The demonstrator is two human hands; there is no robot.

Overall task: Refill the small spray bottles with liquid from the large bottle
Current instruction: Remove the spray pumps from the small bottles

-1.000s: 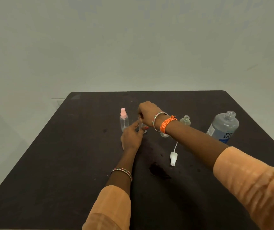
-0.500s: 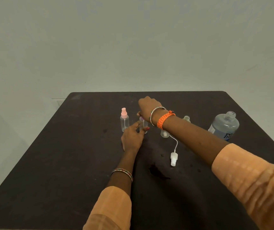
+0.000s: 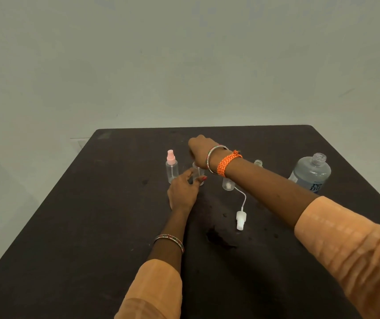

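Head view: dark tabletop, my 2 hands meet at centre.
L hand: fingers & thumb curled round small clear spray bottle, upright on table.
R hand: above that bottle's top, fingers hidden; can't tell grip.
Pink-capped clear spray bottle: upright, just left.
Loose white sprayer head w/ tube: lying on table.
Large clear labelled bottle: far right, uncapped.
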